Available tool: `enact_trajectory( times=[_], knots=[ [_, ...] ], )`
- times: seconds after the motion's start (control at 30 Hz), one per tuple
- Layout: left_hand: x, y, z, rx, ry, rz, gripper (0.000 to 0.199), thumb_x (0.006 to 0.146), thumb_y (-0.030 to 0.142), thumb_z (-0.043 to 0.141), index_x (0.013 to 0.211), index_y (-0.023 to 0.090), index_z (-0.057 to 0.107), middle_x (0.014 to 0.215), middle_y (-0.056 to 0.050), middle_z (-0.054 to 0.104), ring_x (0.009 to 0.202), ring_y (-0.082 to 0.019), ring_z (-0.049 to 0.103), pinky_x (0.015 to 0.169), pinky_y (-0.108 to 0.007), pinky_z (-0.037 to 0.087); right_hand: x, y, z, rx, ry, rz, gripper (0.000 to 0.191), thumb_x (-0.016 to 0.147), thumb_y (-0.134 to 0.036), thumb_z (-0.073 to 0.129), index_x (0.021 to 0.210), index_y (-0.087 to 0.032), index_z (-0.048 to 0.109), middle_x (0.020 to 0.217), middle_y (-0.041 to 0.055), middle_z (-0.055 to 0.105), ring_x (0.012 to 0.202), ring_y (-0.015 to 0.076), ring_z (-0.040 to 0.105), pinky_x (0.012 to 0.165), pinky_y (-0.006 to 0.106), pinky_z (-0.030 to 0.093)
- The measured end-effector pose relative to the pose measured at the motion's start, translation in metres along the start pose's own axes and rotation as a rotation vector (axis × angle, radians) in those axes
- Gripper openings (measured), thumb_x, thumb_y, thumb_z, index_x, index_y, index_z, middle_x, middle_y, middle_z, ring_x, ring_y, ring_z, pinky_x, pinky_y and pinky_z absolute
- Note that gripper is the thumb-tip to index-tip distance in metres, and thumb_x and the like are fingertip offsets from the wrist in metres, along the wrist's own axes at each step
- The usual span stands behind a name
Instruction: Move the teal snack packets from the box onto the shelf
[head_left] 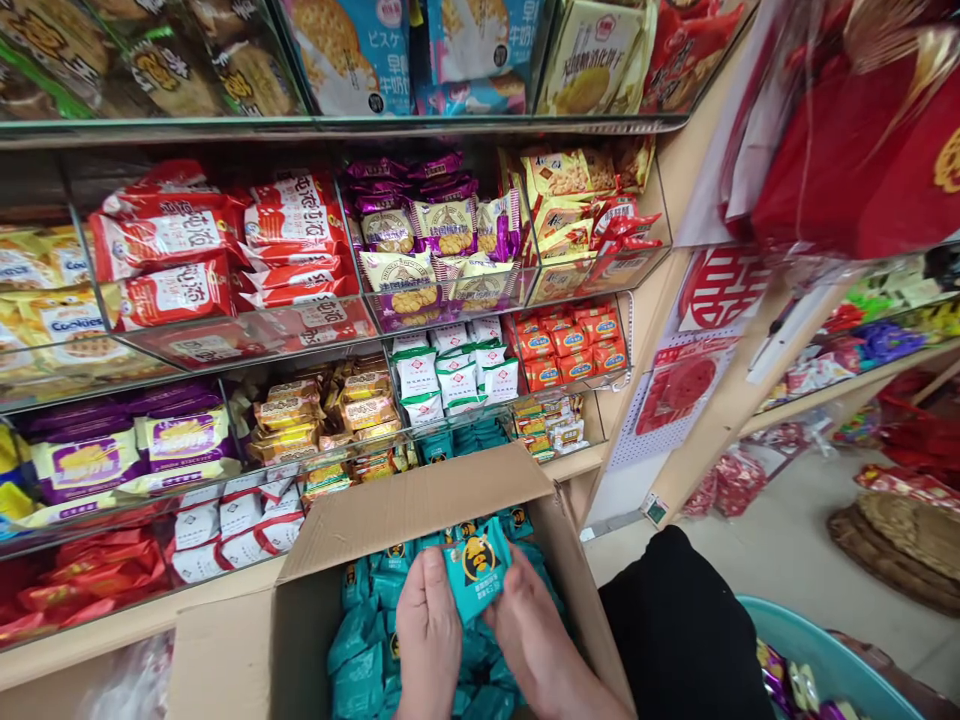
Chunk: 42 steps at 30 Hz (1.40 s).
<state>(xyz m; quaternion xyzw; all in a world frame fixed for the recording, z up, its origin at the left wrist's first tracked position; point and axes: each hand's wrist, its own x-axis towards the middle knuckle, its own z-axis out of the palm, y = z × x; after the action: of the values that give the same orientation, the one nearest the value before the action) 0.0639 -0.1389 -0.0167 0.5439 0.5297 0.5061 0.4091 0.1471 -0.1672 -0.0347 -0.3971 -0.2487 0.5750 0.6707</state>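
Note:
Over an open cardboard box, I hold a teal snack packet with a black round emblem, gripped from both sides. My left hand is closed on its left edge, thumb on top. My right hand pinches its right edge. Beneath my hands, the box is filled with many more teal packets of the same look. My wrists cover part of them.
Shelves with clear dividers hold red packets, purple-and-cream biscuit packets and white-green packets. More teal packets sit low behind the box flap. A teal basin with snacks stands right of my dark-clothed knee. Red bags hang upper right.

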Motion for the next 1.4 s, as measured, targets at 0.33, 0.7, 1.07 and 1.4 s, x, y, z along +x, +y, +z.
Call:
enact_trajectory(
  times=[0.33,0.7,1.07,1.4],
  knots=[
    [0.09,0.015,-0.029,0.905,-0.535,0.555,0.063,0.067,0.045,0.057,0.125,0.026,0.043,0.138,-0.007,0.033,0.127,-0.029,0.024,0.101,-0.046,0.025,0.042,-0.065,-0.04,-0.691,0.139,-0.412,0.031,0.073,-0.033,0.058,0.099,-0.019,0.047,0.09,0.0055,0.059,0.08,0.0185,0.057,0.073,0.032,0.046],
    [0.12,-0.01,-0.033,1.103,-0.808,0.334,0.064,0.066,0.053,0.051,0.125,0.029,0.044,0.123,-0.003,0.052,0.109,-0.022,0.049,0.092,-0.032,0.036,0.182,-0.049,-0.026,-1.826,-0.38,-0.401,0.031,0.078,-0.018,0.054,0.109,-0.013,0.049,0.102,0.011,0.058,0.093,0.0215,0.056,0.074,0.028,0.041],
    [0.119,-0.016,-0.035,1.082,-0.759,0.352,0.06,0.065,0.051,0.052,0.122,0.029,0.048,0.123,-0.003,0.052,0.108,-0.025,0.048,0.093,-0.035,0.036,0.258,0.008,0.008,-1.972,-0.478,-0.305,0.037,0.073,-0.021,0.06,0.109,-0.017,0.053,0.121,0.0125,0.05,0.11,0.0269,0.046,0.088,0.035,0.037],
    [0.12,-0.016,-0.034,1.073,-0.75,0.355,0.059,0.066,0.047,0.052,0.122,0.029,0.048,0.122,-0.004,0.052,0.107,-0.025,0.048,0.092,-0.037,0.036,0.261,0.015,-0.002,-2.047,-0.572,-0.375,0.049,0.079,-0.027,0.055,0.126,-0.027,0.04,0.124,0.0101,0.046,0.114,0.0276,0.042,0.092,0.04,0.031]
  ],
)
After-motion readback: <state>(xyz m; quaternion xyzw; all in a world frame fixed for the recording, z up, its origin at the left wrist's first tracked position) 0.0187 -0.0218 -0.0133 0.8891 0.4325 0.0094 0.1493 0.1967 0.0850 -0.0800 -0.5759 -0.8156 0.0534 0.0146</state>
